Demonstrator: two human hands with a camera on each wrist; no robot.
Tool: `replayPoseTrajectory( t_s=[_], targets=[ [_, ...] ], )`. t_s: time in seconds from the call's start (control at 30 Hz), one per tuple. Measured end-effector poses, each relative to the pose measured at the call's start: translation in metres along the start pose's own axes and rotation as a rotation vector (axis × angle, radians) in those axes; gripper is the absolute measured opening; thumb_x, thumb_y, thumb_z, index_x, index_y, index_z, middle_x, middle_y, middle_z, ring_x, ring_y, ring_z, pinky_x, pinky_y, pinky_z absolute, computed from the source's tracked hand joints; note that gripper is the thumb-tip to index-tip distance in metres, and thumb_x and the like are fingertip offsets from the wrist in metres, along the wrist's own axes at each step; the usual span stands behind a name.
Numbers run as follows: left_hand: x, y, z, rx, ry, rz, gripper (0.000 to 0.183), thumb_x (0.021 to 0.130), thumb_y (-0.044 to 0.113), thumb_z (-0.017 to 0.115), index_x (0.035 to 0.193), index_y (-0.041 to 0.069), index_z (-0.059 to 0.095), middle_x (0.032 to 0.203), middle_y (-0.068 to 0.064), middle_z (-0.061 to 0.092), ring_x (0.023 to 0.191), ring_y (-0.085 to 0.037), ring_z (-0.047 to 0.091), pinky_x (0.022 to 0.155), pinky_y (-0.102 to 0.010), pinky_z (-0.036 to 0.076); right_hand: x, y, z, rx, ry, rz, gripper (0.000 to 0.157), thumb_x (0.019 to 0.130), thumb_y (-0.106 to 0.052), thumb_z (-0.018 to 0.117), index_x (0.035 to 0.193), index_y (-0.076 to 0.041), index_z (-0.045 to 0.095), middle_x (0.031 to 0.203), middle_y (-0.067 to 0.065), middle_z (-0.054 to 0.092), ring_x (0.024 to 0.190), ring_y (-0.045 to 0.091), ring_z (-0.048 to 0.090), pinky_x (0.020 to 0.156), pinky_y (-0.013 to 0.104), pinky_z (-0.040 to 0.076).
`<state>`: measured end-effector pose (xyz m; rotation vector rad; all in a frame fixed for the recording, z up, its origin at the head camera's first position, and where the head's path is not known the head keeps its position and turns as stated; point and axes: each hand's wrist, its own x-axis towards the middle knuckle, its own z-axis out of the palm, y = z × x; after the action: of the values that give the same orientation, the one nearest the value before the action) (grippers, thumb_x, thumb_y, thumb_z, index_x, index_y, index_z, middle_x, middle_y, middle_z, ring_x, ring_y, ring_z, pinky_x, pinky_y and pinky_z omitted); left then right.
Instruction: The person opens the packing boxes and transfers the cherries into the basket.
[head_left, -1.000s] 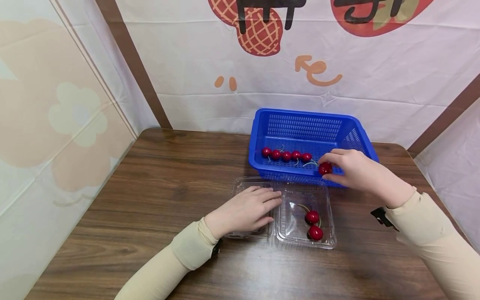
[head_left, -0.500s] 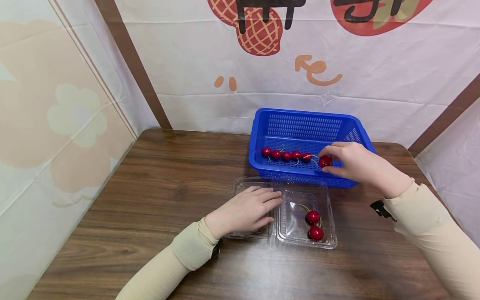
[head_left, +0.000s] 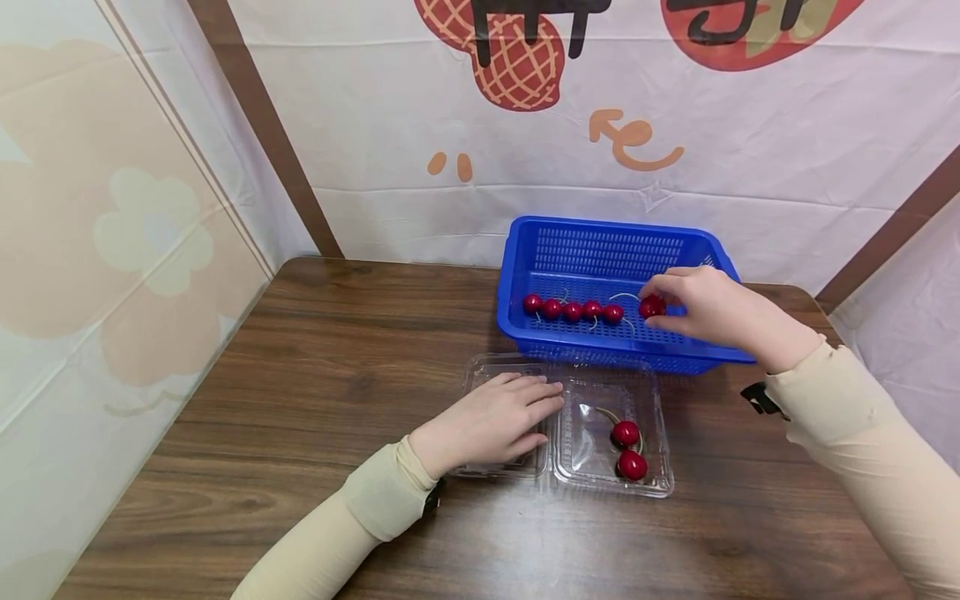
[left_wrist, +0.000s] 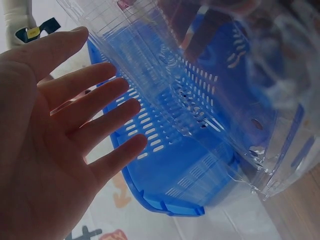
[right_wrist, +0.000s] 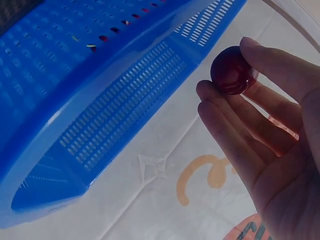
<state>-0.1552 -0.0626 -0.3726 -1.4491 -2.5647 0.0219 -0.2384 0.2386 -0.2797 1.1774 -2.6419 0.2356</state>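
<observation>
My right hand (head_left: 708, 312) pinches a red cherry (head_left: 652, 307) between thumb and fingers, over the right part of a blue plastic basket (head_left: 615, 223). Its thin stem points left. In the right wrist view the cherry (right_wrist: 231, 70) shows dark and glossy at the fingertips, beside the basket wall. My left hand (head_left: 491, 423) rests flat, fingers loosely spread, on the left half of an opened clear plastic clamshell box (head_left: 573, 477). Two stemmed cherries, one rear (head_left: 625, 433) and one front (head_left: 632, 465), lie in the box's right half.
Several cherries (head_left: 573, 312) with stems lie in a row on the basket floor, toward its left. The basket stands at the back of the wooden table (head_left: 315, 375), directly behind the box. A printed cloth (head_left: 405, 108) hangs behind the table.
My right hand has moved away from me with the cherry, from near the basket's front rim to farther over the basket. The left hand and the box have stayed in place.
</observation>
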Motion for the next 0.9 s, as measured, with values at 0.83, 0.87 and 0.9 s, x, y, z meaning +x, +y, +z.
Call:
replayPoseTrajectory(
  t_s=[0.83, 0.87, 0.9],
  targets=[
    [0.000, 0.000, -0.001, -0.007, -0.010, -0.010, 0.050, 0.093, 0.039, 0.055, 0.135, 0.013, 0.054, 0.140, -0.003, 0.052, 0.130, -0.021, 0.048, 0.108, -0.038, 0.037, 0.024, 0.018, -0.004, -0.014, -0.093, 0.081, 0.023, 0.075, -0.015, 0.080, 0.093, -0.007, 0.069, 0.083, 0.006, 0.068, 0.072, 0.019, 0.061, 0.065, 0.035, 0.053],
    [0.000, 0.000, -0.001, -0.006, -0.011, -0.009, 0.050, 0.093, 0.039, 0.055, 0.135, 0.013, 0.054, 0.140, -0.003, 0.052, 0.130, -0.021, 0.048, 0.108, -0.038, 0.037, 0.025, 0.019, -0.005, -0.017, -0.098, 0.084, 0.023, 0.075, -0.016, 0.080, 0.093, -0.007, 0.069, 0.083, 0.006, 0.068, 0.072, 0.019, 0.060, 0.065, 0.034, 0.053],
    [0.000, 0.000, -0.001, -0.006, -0.011, -0.009, 0.050, 0.093, 0.039, 0.055, 0.135, 0.013, 0.053, 0.140, -0.003, 0.052, 0.130, -0.021, 0.048, 0.108, -0.038, 0.037, 0.026, 0.020, -0.005, -0.019, -0.100, 0.087, 0.023, 0.074, -0.016, 0.080, 0.092, -0.007, 0.069, 0.082, 0.006, 0.067, 0.071, 0.019, 0.060, 0.065, 0.034, 0.053]
  ],
)
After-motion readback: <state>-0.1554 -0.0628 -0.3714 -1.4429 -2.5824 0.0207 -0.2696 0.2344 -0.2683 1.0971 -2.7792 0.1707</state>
